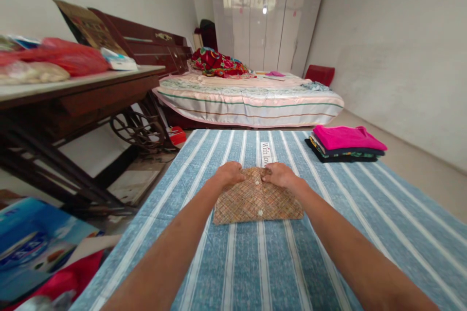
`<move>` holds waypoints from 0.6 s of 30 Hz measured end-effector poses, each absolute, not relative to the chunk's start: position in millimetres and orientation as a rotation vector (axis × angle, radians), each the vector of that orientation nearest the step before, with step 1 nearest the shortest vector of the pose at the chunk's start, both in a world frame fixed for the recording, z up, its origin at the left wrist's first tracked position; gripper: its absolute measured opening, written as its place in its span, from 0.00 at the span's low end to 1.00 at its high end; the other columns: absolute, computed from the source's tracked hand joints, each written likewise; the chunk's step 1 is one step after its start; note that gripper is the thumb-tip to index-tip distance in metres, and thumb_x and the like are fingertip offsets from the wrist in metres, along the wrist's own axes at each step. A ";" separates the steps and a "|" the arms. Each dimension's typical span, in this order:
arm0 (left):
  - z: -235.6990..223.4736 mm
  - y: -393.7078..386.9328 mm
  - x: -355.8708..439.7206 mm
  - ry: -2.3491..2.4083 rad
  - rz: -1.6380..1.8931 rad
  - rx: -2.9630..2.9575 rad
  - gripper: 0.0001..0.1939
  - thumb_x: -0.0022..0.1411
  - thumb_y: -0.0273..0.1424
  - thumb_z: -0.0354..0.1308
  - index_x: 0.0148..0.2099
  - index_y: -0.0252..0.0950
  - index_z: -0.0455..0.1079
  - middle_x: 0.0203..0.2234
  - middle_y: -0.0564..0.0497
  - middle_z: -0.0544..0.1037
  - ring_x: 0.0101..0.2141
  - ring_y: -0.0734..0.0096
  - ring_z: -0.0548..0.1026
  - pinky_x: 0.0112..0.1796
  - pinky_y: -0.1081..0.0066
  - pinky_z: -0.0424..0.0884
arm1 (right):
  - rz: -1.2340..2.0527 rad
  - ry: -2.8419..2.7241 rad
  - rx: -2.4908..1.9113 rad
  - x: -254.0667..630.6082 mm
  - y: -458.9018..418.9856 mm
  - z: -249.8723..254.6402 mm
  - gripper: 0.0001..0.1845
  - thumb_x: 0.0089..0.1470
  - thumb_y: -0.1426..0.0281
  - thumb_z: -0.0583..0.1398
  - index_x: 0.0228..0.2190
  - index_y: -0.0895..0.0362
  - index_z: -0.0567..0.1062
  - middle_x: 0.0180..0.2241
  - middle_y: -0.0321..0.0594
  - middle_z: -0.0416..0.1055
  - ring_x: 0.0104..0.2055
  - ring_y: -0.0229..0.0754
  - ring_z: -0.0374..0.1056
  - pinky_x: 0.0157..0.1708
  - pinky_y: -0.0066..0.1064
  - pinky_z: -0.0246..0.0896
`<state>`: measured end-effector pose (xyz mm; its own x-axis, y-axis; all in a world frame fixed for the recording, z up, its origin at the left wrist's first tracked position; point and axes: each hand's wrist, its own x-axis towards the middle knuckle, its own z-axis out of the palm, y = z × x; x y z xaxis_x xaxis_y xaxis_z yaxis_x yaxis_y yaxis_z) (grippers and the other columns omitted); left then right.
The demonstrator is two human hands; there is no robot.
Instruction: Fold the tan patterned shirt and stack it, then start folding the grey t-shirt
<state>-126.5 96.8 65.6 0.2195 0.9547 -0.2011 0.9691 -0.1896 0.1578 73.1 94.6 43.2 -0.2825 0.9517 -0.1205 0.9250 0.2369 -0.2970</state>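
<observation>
A folded tan checked shirt [255, 201] with white buttons lies on the blue striped sheet [284, 262] in front of me. My left hand [229, 174] rests on the shirt's far left corner with its fingers curled round the fabric edge. My right hand [279, 174] grips the far right part of the same edge, fingers closed. Both hands sit close together at the shirt's far end, near a white label [266, 154] printed on the sheet.
A stack of folded clothes [345, 145] with a pink piece on top lies at the sheet's far right. A dark wooden sewing table [73, 95] stands at left, a bed [248, 97] and white wardrobe [262, 24] behind. Bags [40, 248] lie at near left.
</observation>
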 end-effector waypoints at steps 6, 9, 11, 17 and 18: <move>64.4 121.9 -137.4 1.705 -0.113 2.076 0.12 0.44 0.37 0.62 0.31 0.35 0.73 0.24 0.55 0.75 0.29 0.70 0.73 0.28 0.76 0.65 | 0.639 -2.492 -1.789 75.6 132.2 43.8 0.23 0.38 0.63 0.69 0.39 0.55 0.78 0.39 0.39 0.75 0.42 0.44 0.69 0.36 0.26 0.60; 61.7 129.7 -140.0 1.665 -0.113 1.982 0.14 0.40 0.37 0.64 0.31 0.34 0.73 0.22 0.56 0.75 0.26 0.72 0.72 0.26 0.75 0.65 | 0.735 -2.518 -1.787 75.1 144.0 46.0 0.19 0.35 0.64 0.70 0.34 0.57 0.79 0.34 0.37 0.76 0.37 0.42 0.70 0.32 0.25 0.60; 60.8 133.2 -140.0 1.647 -0.111 1.944 0.15 0.38 0.37 0.65 0.29 0.34 0.73 0.21 0.56 0.74 0.25 0.71 0.71 0.26 0.74 0.66 | 0.793 -2.528 -1.785 74.7 148.7 46.8 0.18 0.35 0.64 0.70 0.31 0.58 0.79 0.31 0.37 0.75 0.33 0.40 0.70 0.29 0.24 0.60; 62.2 135.8 -138.6 1.607 -0.086 1.895 0.12 0.34 0.35 0.67 0.22 0.34 0.70 0.18 0.55 0.72 0.24 0.71 0.70 0.25 0.73 0.65 | 0.886 -2.509 -1.752 75.4 156.8 41.1 0.17 0.32 0.65 0.71 0.28 0.59 0.78 0.27 0.35 0.73 0.28 0.37 0.67 0.23 0.23 0.57; 62.6 134.8 -138.5 1.599 -0.077 1.889 0.12 0.35 0.35 0.67 0.22 0.34 0.70 0.17 0.56 0.72 0.23 0.71 0.70 0.24 0.74 0.65 | 0.903 -2.504 -1.737 75.7 157.2 40.2 0.16 0.32 0.65 0.70 0.27 0.59 0.77 0.26 0.34 0.73 0.27 0.37 0.67 0.22 0.23 0.56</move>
